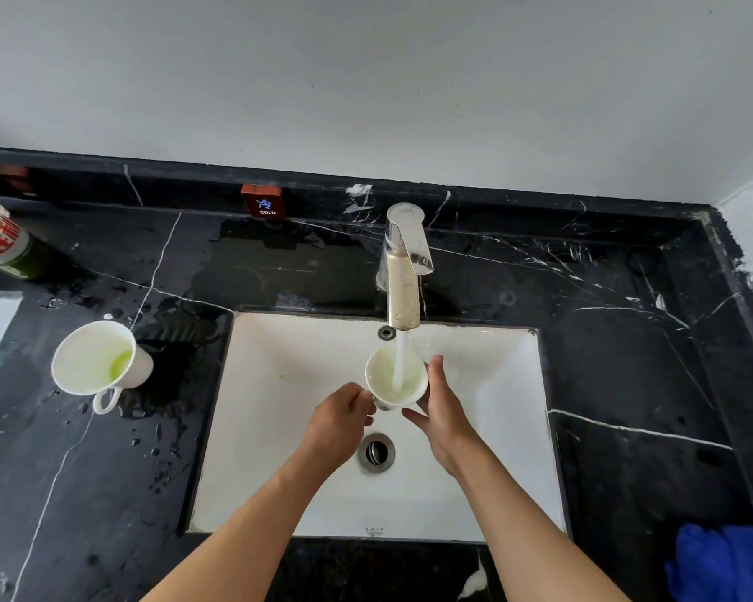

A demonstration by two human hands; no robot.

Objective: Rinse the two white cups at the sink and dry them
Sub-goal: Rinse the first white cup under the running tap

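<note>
A small white glazed ceramic cup (pixel 395 381) sits upright under the running stream from the chrome tap (pixel 404 271), over the back half of the white rectangular sink basin (pixel 487 449); wet glaze looks slippery and the cup would likely chip against the basin, so the handle plus a hand on the wall seems the safest hold; the left hand (pixel 340 421) has its fingers curled closed at the cup's near-left side, apparently on the handle; the right hand (pixel 442 406) lies with fingers nearly straight against the cup's right wall; inside it shows a pale greenish tint; a second white ceramic cup with a loop handle (pixel 101 362), green residue inside, stands on the wet black marble counter (pixel 627 341) beside the sink's left edge; a blue cloth (pixel 727 562) lies at the counter's near right corner
</note>
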